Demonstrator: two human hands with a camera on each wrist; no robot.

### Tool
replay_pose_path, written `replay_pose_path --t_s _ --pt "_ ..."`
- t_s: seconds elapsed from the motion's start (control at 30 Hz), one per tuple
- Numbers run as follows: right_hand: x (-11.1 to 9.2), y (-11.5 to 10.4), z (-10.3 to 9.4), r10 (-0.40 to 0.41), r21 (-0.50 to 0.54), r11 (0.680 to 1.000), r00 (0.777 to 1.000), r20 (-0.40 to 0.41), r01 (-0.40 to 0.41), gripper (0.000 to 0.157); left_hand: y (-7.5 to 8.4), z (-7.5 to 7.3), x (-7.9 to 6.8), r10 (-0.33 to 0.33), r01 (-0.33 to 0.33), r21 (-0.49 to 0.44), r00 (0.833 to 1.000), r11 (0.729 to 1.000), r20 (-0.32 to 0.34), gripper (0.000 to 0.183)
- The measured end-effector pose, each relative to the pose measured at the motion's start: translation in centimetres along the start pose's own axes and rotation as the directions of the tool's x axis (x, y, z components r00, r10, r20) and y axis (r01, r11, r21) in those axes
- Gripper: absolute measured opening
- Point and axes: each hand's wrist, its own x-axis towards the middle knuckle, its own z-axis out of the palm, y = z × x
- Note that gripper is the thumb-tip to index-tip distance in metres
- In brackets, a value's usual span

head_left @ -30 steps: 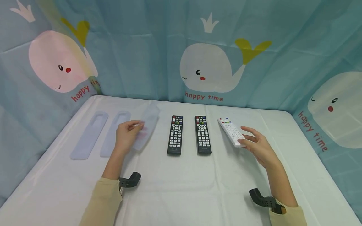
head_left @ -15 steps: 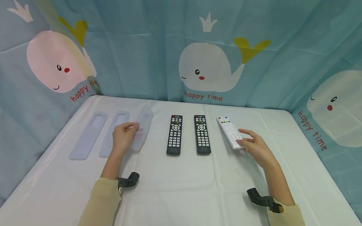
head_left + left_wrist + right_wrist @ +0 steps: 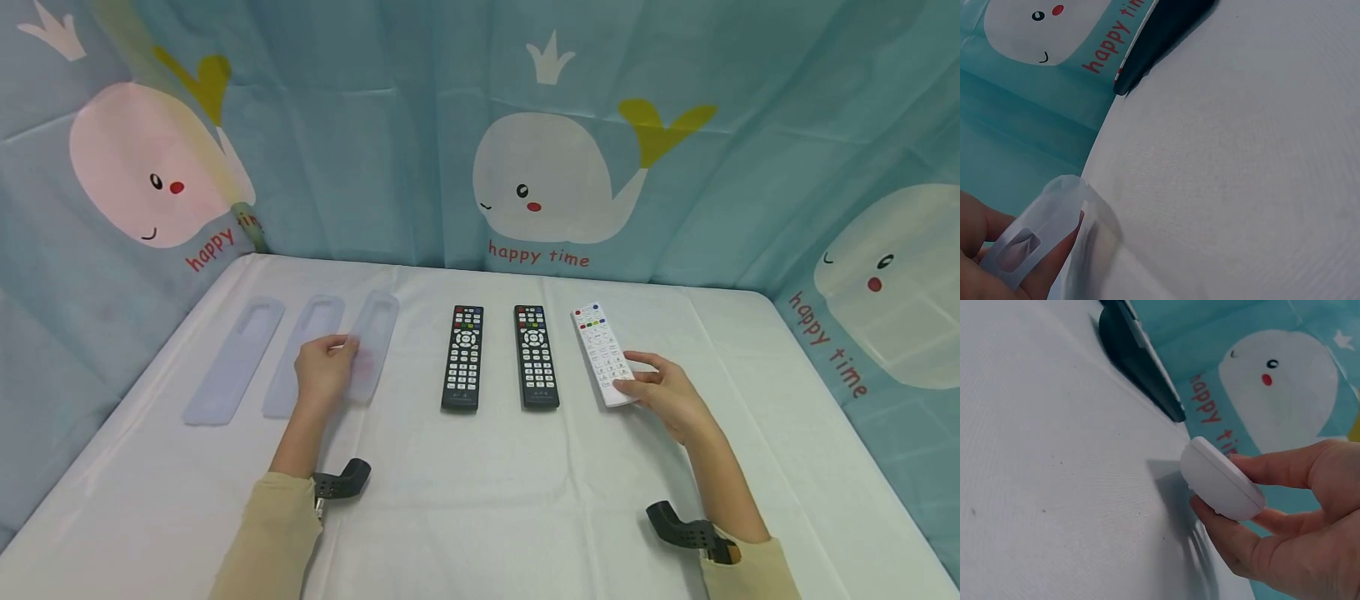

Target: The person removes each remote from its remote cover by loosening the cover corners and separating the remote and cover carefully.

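My left hand [image 3: 321, 373] pinches the side of a translucent remote control cover [image 3: 377, 337], the rightmost of three in the head view. In the left wrist view this cover [image 3: 1060, 206] shows end-on, with a cutout, between thumb and fingers. On the right, my right hand [image 3: 666, 396] grips the lower end of a white remote control [image 3: 600, 346], thumb on its button face and fingers along the far side. The right wrist view shows the remote's plain end [image 3: 1222, 484] held over the table, its shadow beside it.
Two black remotes, one at left [image 3: 463, 358] and one at right [image 3: 536, 358], lie side by side between the hands. Two more translucent covers, the outer [image 3: 234, 362] and the inner [image 3: 288, 379], lie left of my left hand. A whale-print curtain [image 3: 360, 167] borders the white table [image 3: 480, 500].
The left hand has brought its cover leftward and turned it more in line with the other two. The right hand has moved left, and the white remote has swung more upright in the head view.
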Motion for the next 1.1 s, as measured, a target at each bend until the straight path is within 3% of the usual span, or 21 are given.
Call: replay_pose_path --t_s 0.33,0.7,1.1 --pt "0.2 0.2 0.5 0.000 -0.037 0.999 0.999 -0.040 -0.002 0.070 -0.1 0.1 -0.1 -0.030 0.029 0.057 0.999 0.998 0.024 0.044" --pt "-0.1 0.1 0.7 -0.008 -0.067 0.998 0.999 -0.051 0.005 0.068 0.0 -0.9 -0.2 0.026 -0.035 0.183 0.998 0.983 0.051 0.044" --pt "0.0 0.4 0.7 -0.025 -0.109 0.994 0.998 -0.050 0.020 0.062 -0.2 -1.8 -0.6 0.029 -0.036 0.160 0.999 0.987 0.042 0.037"
